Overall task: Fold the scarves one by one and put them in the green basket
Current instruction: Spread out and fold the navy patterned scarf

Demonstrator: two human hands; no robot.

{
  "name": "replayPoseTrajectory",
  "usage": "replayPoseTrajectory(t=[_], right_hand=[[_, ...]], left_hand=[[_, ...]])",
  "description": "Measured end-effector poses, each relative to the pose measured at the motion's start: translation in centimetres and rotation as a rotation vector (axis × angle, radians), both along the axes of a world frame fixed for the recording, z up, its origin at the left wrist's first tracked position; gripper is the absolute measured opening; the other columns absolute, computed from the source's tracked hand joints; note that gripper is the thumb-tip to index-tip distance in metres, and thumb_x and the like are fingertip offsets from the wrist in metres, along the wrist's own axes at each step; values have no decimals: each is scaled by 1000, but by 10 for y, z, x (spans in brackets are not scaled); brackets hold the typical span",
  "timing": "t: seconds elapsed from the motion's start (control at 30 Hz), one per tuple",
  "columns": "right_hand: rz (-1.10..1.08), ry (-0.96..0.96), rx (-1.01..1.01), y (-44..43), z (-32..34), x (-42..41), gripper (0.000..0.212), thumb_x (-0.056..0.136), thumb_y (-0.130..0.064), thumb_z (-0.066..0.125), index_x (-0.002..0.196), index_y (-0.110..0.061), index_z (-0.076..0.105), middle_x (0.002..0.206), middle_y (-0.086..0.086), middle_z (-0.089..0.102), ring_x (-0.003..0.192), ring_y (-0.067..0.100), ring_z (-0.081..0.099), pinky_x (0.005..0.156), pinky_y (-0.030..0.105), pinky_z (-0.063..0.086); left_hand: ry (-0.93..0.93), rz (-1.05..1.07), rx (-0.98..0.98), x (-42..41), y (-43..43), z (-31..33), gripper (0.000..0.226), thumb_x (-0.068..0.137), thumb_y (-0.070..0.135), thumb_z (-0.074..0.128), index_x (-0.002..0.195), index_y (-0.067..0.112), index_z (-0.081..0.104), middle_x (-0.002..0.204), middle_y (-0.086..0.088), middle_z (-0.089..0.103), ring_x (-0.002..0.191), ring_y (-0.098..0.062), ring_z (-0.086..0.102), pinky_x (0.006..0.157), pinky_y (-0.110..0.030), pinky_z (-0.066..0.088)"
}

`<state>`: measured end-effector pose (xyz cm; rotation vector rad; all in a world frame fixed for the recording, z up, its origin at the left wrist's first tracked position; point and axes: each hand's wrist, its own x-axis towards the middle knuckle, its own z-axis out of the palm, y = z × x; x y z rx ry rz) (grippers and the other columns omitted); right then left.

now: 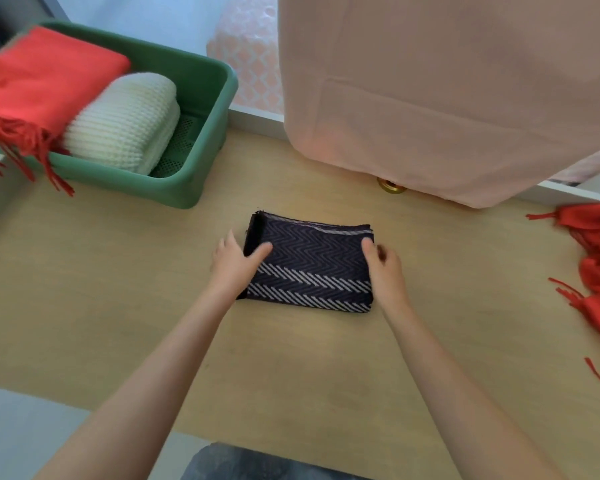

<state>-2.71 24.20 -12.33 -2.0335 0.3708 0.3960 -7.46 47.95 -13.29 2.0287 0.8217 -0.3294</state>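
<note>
Wooden table (118, 306): scarf (312, 268) lies between both hands, long axis spanning them. Left hand (236, 265) thumb rests atop, fingers straight; right hand (385, 268) pinches its edge. Basket (219, 109) beyond left fingers.

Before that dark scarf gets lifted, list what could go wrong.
1. The left hand and right hand touch the folded dark scarf only at its ends; lifted so, the stacked layers may sag open.
2. The red scarf and white scarf fill most of the green basket; the free strip looks narrow, so the fold could crumple.
3. The red scarf's fringe hangs over the rim and might get dragged out.
</note>
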Motion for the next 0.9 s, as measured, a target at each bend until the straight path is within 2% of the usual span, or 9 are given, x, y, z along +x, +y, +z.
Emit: replayPoseTrajectory(t=[0.1, 0.2, 0.27, 0.37, 0.43, 0.57, 0.7, 0.8, 0.9], right_hand=[[2, 22, -66, 1, -12, -20, 62, 87, -50, 60, 134, -12, 44, 125, -2, 45, 116, 16, 47, 103, 36, 40], [-54, 84, 36, 5, -14, -26, 41, 93, -32, 59, 126, -10, 49, 120, 3, 56, 99, 16, 54, 85, 30, 45], [-55, 81, 55, 7, -14, -25, 31, 94, -28, 58, 119, -11, 53, 115, 3, 60, 96, 16, 56, 82, 30, 46], [-73, 48, 73, 8, -14, -22, 18, 93, -25, 59, 110, -20, 53, 117, 4, 61, 102, 20, 58, 91, 38, 49], [-48, 23, 55, 11, -8, -21, 21, 93, -25, 59, 113, -20, 53, 119, 3, 61, 106, 21, 58, 94, 41, 48], [57, -75, 39, 29, 23, -9, 27, 94, -24, 57, 120, -16, 54, 111, -5, 59, 104, 17, 58, 85, 31, 47], [210, -193, 11, 62, 67, 18, 26, 94, -26, 59, 117, -16, 57, 104, -8, 60, 94, 11, 57, 68, 18, 42], [341, -309, 21, 103, 106, 41, 23, 92, -25, 61, 114, -16, 60, 104, -7, 62, 94, 10, 59, 73, 21, 44], [430, -383, 31, 152, 141, 70, 16, 91, -23, 63, 104, -13, 62, 98, -1, 66, 89, 14, 63, 74, 29, 50]], left_hand=[[-42, 42, 10, -11, -5, -9, 88, 85, 41, 68, 151, 9, 19, 148, -12, 37, 134, -28, 40, 109, -47, 37], [-33, 127, -92, -14, -10, -7, 70, 85, 32, 70, 142, 10, 35, 138, -8, 51, 121, -23, 53, 96, -37, 48], [-19, 153, -116, -16, -13, -2, 54, 86, 27, 70, 131, 9, 47, 123, -4, 58, 106, -20, 58, 81, -31, 48], [-36, 175, -228, -23, -16, 6, 20, 85, 21, 69, 101, 18, 58, 110, -3, 63, 95, -20, 62, 84, -38, 53], [-66, 214, -304, -30, -15, 12, 18, 78, 22, 72, 88, 25, 57, 110, -7, 64, 92, -20, 65, 87, -46, 54], [-97, 269, -452, -46, -11, 27, 23, 85, 15, 67, 97, 27, 52, 105, 0, 63, 90, -14, 64, 85, -37, 54], [-185, 374, -512, -58, 9, 54, 32, 87, 12, 65, 115, 15, 49, 108, -5, 65, 87, -12, 65, 66, -19, 52], [-321, 459, -509, -62, 35, 83, 39, 87, 8, 66, 121, 12, 47, 98, 0, 66, 71, 0, 67, 54, -9, 47], [-477, 521, -483, -59, 67, 114, 47, 87, 14, 68, 127, 13, 43, 100, 1, 69, 80, -4, 70, 67, -17, 53]])
